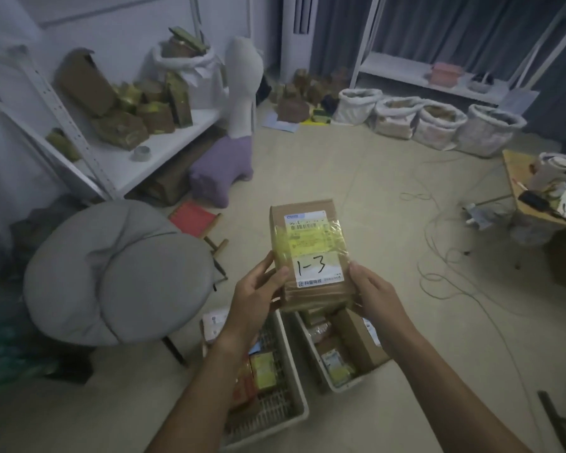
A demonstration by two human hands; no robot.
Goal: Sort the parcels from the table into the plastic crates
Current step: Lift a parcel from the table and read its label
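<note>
I hold a brown cardboard parcel (pixel 309 243) up in front of me, its white label marked "1-3" and covered in yellow tape. My left hand (pixel 258 295) grips its lower left edge and my right hand (pixel 374 297) grips its lower right edge. Below the parcel two white plastic crates stand side by side on the floor. The left crate (pixel 294 384) holds a few small parcels. The right crate (pixel 332 384) holds a long brown box and several small parcels.
A grey round cushioned chair (pixel 111 273) stands at my left, with a small red folding stool (pixel 195 220) behind it. White shelving (pixel 170 142) with boxes lines the left wall. White sacks (pixel 438 122) sit at the back. Cables (pixel 438 250) trail across the floor. A cluttered table (pixel 517 178) stands at right.
</note>
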